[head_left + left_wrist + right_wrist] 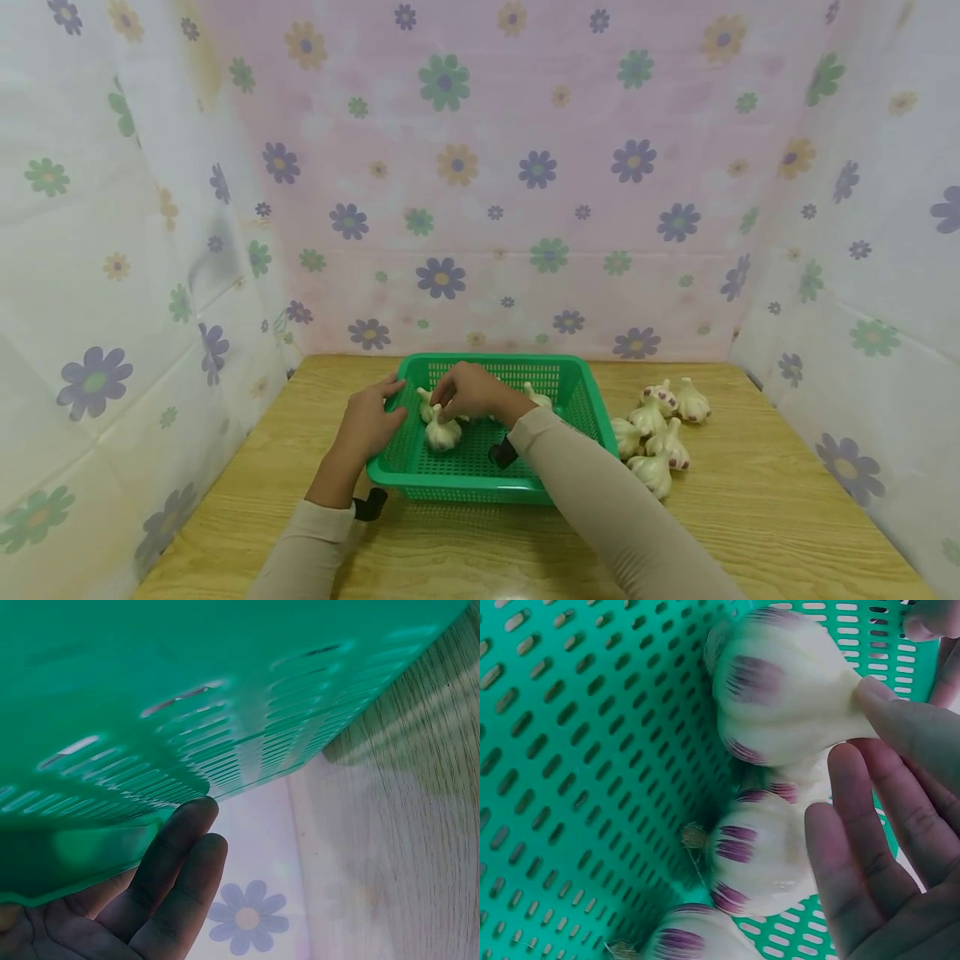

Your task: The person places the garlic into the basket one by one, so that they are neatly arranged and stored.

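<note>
In the head view, a green plastic basket (480, 483) stands on the table, with several garlic bulbs inside. My left hand (367, 421) holds its left rim, the thumb inside and the fingers against the outer wall. In the left wrist view, the fingers (184, 885) lie along the slotted basket wall (247, 697). My right hand (476, 390) is down in the basket, pinching one garlic bulb (780, 694) by its stem between thumb and fingertips. Below it in the right wrist view, another purple-streaked bulb (757, 859) rests near the curled fingers.
Several garlic bulbs (652, 475) lie in a pile on the wooden table (750, 517), just right of the basket. One bulb (536, 396) sits toward the basket's back right, partly behind the right wrist. Flower-printed cloth (487, 208) encloses the table at the back and sides.
</note>
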